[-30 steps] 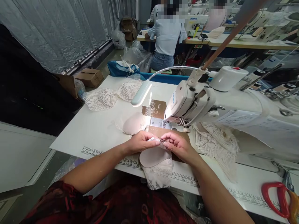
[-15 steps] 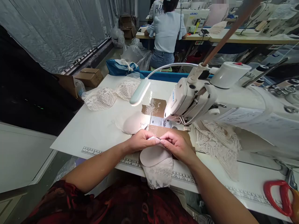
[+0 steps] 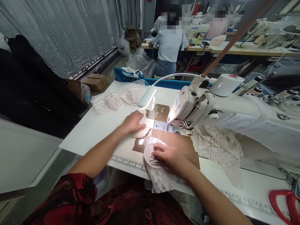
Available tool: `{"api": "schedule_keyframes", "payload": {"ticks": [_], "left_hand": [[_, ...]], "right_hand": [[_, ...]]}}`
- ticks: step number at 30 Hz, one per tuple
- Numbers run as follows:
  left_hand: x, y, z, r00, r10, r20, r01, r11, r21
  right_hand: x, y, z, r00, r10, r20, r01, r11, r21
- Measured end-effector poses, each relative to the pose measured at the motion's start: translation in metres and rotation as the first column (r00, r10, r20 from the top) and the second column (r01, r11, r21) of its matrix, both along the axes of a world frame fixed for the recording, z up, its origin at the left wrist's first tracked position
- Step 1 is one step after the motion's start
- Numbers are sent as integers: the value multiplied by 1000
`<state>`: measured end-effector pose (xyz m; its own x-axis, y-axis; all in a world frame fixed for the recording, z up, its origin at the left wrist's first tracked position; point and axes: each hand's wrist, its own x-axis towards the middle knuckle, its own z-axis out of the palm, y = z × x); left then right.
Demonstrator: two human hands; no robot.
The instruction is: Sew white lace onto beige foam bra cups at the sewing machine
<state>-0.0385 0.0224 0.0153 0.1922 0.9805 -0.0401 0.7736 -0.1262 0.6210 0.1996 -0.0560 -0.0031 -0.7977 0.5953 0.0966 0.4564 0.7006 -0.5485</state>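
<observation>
My left hand is closed over a pale padded bra cup left of the needle plate, thumb on top and the other fingers partly hidden. Nearer to me, a second bra cup lies at the table's front edge, with white lace hanging over the edge below it. Over this cup, my right hand has its fingers curled and pinched. Whatever may be in that pinch is too small and shadowed to name. Just beyond both hands stands the white sewing machine, its needle area lit.
A lamp hangs over the table on a bendable neck. Lace cups lie at the back left, and more lace lies under the machine arm. Red-handled scissors rest at the right. A person sits at a table ahead.
My hands were together at the near cup's upper edge. Now they are apart: the left has moved up and left onto the other cup, the right down over the near cup. The view has tilted up.
</observation>
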Motion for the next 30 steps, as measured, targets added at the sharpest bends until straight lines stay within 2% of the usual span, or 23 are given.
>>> {"api": "schedule_keyframes", "payload": {"ticks": [4,6,8,10,12,13,15,18,20,23,26,30], "left_hand": [[0,1,-10,992,-35,120,54,985,-163],[1,-7,-8,974,-65,217,110,973,-203],[3,-15,-5,934,-81,348,168,959,-230],[5,-20,-3,855,-61,515,230,935,-272],[7,-22,-4,764,-23,645,300,898,-322],[8,-22,-4,735,-14,678,330,880,-341],[7,-22,-7,737,-41,675,367,863,-348],[5,-20,-8,791,-150,593,362,897,-256],[5,-20,-6,812,-249,528,375,916,-143],[11,-22,-5,822,-357,444,411,911,-27],[20,-24,-6,839,-354,412,403,915,-35],[24,-23,-12,803,-315,506,448,879,-164]], "right_hand": [[17,5,10,985,-117,124,119,993,-14],[26,9,17,976,-177,124,189,977,-101],[26,14,23,961,-273,34,272,926,-260],[19,21,25,908,-412,-76,343,835,-430],[6,26,23,856,-497,-145,351,763,-542],[-1,29,21,849,-502,-165,336,754,-565],[-13,31,17,844,-506,-177,342,762,-550],[-22,31,10,831,-532,-163,402,777,-484],[-22,29,8,830,-527,-183,378,773,-509],[-19,29,8,826,-508,-244,283,749,-599],[-17,30,8,819,-501,-279,244,745,-621],[-9,32,2,806,-530,-263,292,742,-603]]}}
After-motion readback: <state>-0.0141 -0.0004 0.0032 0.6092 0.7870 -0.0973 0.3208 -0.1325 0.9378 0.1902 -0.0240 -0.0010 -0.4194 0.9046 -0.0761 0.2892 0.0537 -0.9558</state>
